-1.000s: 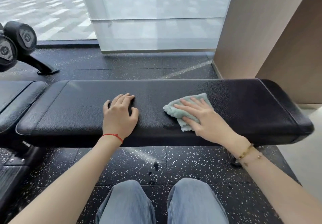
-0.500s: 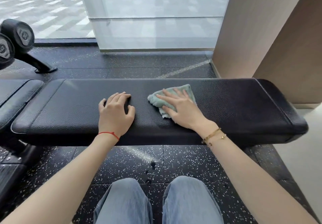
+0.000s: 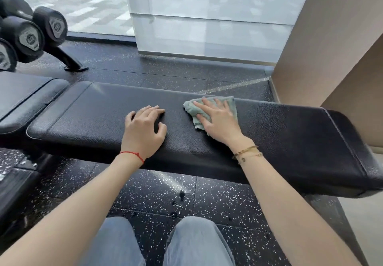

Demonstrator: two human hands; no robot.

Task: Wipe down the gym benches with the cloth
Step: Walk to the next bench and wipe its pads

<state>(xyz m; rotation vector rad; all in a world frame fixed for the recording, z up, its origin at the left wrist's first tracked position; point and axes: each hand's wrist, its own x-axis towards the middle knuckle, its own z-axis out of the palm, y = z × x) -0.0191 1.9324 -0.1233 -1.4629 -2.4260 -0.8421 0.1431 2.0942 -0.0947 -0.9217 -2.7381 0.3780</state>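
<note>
A black padded gym bench (image 3: 290, 133) stretches across the head view from left to right. A pale green cloth (image 3: 193, 108) lies on its top near the far edge, a little right of the middle. My right hand (image 3: 217, 120) presses flat on the cloth with its fingers straight and spread. My left hand (image 3: 145, 129) rests on the bare pad to the left of the cloth, fingers lightly bent, holding nothing. A second black pad (image 3: 24, 96) adjoins the bench at the left.
A rack of black dumbbells (image 3: 31, 36) stands at the far left on the speckled rubber floor (image 3: 165, 71). A frosted glass panel (image 3: 207, 23) rises behind the bench and a beige wall (image 3: 331, 48) stands at the right. My knees in blue jeans (image 3: 157, 243) are below.
My right hand has slid the cloth from the near side of the pad toward its far edge. My left hand has stayed on the pad.
</note>
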